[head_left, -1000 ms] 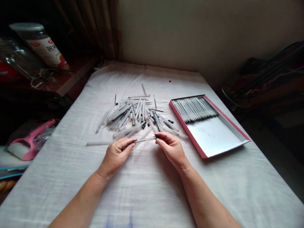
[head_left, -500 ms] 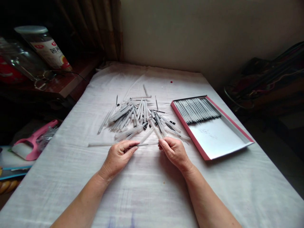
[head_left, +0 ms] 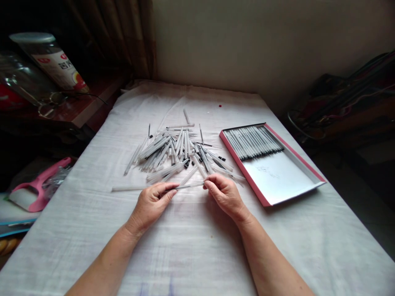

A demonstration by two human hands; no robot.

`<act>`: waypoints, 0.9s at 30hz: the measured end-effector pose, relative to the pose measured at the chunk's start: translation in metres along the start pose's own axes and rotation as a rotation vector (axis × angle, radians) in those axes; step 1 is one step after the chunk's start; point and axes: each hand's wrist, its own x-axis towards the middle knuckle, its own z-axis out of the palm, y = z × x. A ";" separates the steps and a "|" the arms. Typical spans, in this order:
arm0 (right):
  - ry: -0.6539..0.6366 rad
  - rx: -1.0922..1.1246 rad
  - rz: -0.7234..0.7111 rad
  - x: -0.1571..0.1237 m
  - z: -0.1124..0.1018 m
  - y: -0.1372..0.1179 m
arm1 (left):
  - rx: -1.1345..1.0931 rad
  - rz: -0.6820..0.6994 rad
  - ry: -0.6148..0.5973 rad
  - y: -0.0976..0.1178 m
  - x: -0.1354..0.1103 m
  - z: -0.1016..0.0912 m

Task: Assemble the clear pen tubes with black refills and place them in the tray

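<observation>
My left hand [head_left: 154, 203] is closed on a translucent pen barrel [head_left: 126, 189], which sticks out to the left past my knuckles. From its fingertips a thin pen refill [head_left: 189, 186] runs across to my right hand [head_left: 222, 195], where thumb and fingers pinch the far end. Whether the refill sits partly inside the barrel is hidden by my left fingers. Just beyond both hands lies a loose pile of pen barrels [head_left: 166, 170], with dark refills and small black caps among them.
To the right, a pink-edged shallow box [head_left: 262, 191] holds a row of assembled pens [head_left: 253, 142]. A white cloth [head_left: 185, 255] covers the table. On the left are a wooden shelf with a labelled jar [head_left: 57, 68] and eyeglasses [head_left: 49, 105], and a pink tape dispenser [head_left: 38, 187].
The whole view has shifted slightly, so everything sits a little further left. Both hands keep their hold, and the refill's right end looks slightly higher.
</observation>
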 end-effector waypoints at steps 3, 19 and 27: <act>-0.001 -0.051 -0.012 0.000 -0.001 0.002 | 0.000 0.000 -0.004 -0.001 0.000 0.000; -0.049 0.044 0.008 -0.001 -0.004 0.002 | 0.011 -0.003 -0.017 -0.003 -0.001 0.000; -0.060 0.048 0.001 0.000 -0.005 0.000 | 0.010 -0.004 -0.021 -0.004 -0.001 0.000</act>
